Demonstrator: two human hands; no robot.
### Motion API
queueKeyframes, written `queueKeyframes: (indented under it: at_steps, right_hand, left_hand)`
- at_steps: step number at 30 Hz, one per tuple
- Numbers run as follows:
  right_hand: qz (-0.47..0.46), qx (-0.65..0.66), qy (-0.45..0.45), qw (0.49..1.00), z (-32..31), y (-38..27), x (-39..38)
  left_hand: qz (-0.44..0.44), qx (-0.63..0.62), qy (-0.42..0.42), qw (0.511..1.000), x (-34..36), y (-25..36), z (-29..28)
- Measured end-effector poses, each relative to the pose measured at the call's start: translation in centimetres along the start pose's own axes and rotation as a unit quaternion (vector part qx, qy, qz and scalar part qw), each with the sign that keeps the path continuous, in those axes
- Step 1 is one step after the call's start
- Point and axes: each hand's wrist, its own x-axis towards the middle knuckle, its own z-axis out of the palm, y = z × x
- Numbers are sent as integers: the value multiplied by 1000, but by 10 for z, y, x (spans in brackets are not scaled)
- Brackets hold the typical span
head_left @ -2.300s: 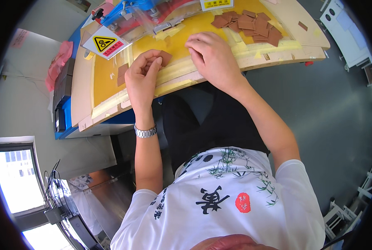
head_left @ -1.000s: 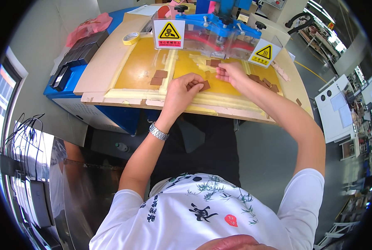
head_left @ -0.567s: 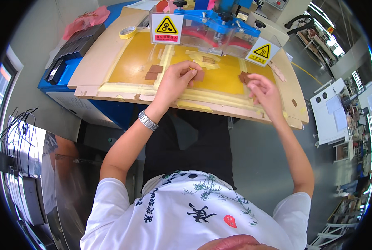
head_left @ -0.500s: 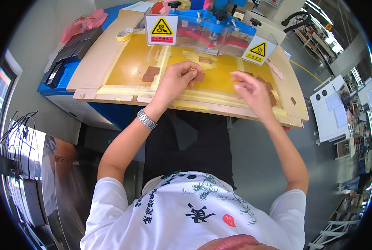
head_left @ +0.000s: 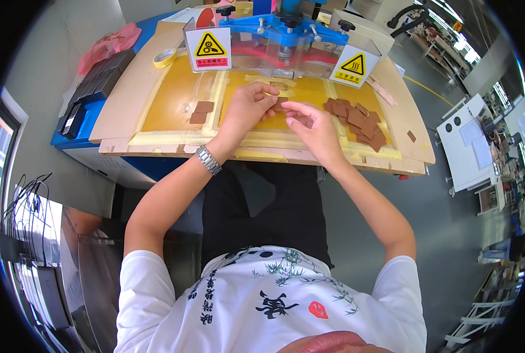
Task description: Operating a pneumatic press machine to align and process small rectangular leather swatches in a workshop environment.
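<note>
From where I stood, the left hand (head_left: 247,109) had thumb and forefinger pinching a small brown piece (head_left: 281,100) above the yellow sheet (head_left: 171,97), seemingly by its edge so that the rest of it lay free. The right hand (head_left: 316,129) met it from the other side, forefinger stretched out and thumb just below; I couldn't tell whether those fingers touched the piece or gripped anything. A heap of brown pieces (head_left: 362,122) lay loose on the right, within easy reach, I supposed, while a pair of brown pieces (head_left: 201,112) sat apart on the left, perhaps to keep the two lots separate. Beyond the tape roll (head_left: 165,57), black bins (head_left: 102,76) stood in a row beside a crumpled pink bag (head_left: 109,46); their contents I couldn't make out.
</note>
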Motion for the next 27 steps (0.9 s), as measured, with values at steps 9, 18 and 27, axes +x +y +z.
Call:
queueKeyframes:
  at_steps: [9, 18, 27]
  right_hand:
    - [-9, -88, 39, 995, -14, 61, 73]
    - [-48, -250, 88, 963, -10, 68, 84]
    - [-136, -205, 169, 955, 57, 93, 106]
  left_hand:
    - [190, 379, 17, 905, 6, -9, -34]
    - [357, 492, -44, 793, 38, -25, -14]
    - [305, 569, -78, 760, 54, -43, -42]
